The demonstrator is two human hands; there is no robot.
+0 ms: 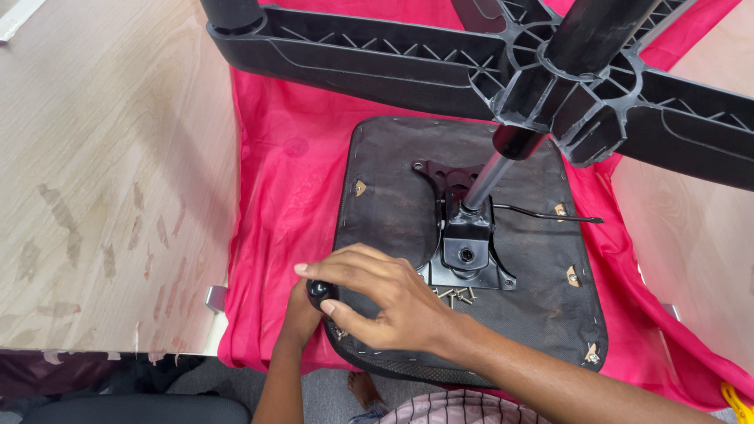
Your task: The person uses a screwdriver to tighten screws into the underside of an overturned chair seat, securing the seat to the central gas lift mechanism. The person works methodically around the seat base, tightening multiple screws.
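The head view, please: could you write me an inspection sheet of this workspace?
Surface: wooden table with pink cloth draped between.
Job's things: upturned chair seat, metal mechanism plate, black star base above.
Clutter: loose screws on the seat.
Grippers: right hand and left hand close around a small black knob at the seat's edge.
Cables: nothing seen; a black lever only.
Surroundings: grey floor.

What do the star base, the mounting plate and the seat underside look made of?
Star base: moulded black plastic, judging by the ribbed webbing and matte sheen. Mounting plate: likely painted steel, glossy black with stamped edges. Seat underside: dark thin fabric, seemingly stapled along the rim, dusty and worn.
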